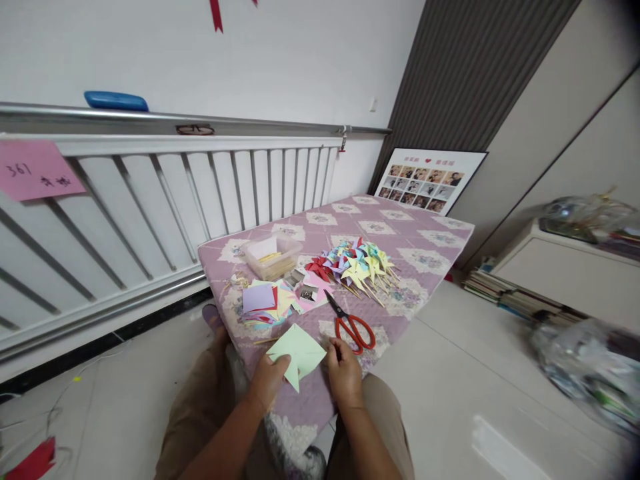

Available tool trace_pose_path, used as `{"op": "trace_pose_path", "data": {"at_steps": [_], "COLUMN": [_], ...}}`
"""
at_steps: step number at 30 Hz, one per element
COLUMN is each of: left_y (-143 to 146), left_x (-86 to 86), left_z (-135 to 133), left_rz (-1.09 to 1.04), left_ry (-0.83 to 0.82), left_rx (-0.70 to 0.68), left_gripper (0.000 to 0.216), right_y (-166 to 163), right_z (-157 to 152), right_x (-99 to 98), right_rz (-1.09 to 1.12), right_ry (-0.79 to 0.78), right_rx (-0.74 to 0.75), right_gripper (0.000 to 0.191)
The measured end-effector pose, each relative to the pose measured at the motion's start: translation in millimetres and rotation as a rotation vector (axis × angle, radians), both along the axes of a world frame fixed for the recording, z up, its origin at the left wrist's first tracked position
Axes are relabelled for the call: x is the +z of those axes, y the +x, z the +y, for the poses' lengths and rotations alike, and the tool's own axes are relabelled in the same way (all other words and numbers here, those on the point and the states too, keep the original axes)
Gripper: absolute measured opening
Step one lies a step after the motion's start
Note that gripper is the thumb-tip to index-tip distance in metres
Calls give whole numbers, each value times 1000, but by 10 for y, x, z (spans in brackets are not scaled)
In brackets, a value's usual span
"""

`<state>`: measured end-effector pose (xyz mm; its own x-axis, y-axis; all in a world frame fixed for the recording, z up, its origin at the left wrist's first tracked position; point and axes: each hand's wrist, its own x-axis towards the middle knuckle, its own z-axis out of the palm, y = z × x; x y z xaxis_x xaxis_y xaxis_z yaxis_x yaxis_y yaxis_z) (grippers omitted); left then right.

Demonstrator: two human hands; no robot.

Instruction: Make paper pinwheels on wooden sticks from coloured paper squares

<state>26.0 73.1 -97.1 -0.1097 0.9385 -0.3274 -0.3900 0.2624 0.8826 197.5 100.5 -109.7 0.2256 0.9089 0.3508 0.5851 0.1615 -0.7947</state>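
A pale green paper square (299,351), partly folded, lies at the near edge of the purple quilted table (430,257). My left hand (267,381) pinches its lower left corner, thumb on top. My right hand (344,373) rests by the paper's right edge, fingers curled on the cloth, with nothing visible in them. Red-handled scissors (350,323) lie just beyond my right hand. A stack of coloured paper squares (265,301) sits beyond my left hand. A heap of finished paper pinwheels on sticks (357,265) lies mid-table.
A clear plastic box (273,257) with sticks stands behind the paper stack. A white railing (165,193) runs along the left. A photo board (425,180) leans at the far end. Books (505,293) and plastic bags (585,367) lie on the floor right.
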Motion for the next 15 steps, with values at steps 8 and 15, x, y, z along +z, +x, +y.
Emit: {"op": "trace_pose_path", "data": {"at_steps": [8, 15], "left_y": [-45, -76], "left_x": [146, 160], "left_z": [-19, -23], "left_rz": [-143, -180], "left_ry": [-16, 15], "left_rx": [-4, -8], "left_gripper": [46, 45], "right_y": [-3, -29], "right_z": [-16, -162], "right_x": [-35, -40], "right_rz": [31, 114], "right_ry": [-29, -36], "right_rx": [25, 53], "right_gripper": [33, 35]}}
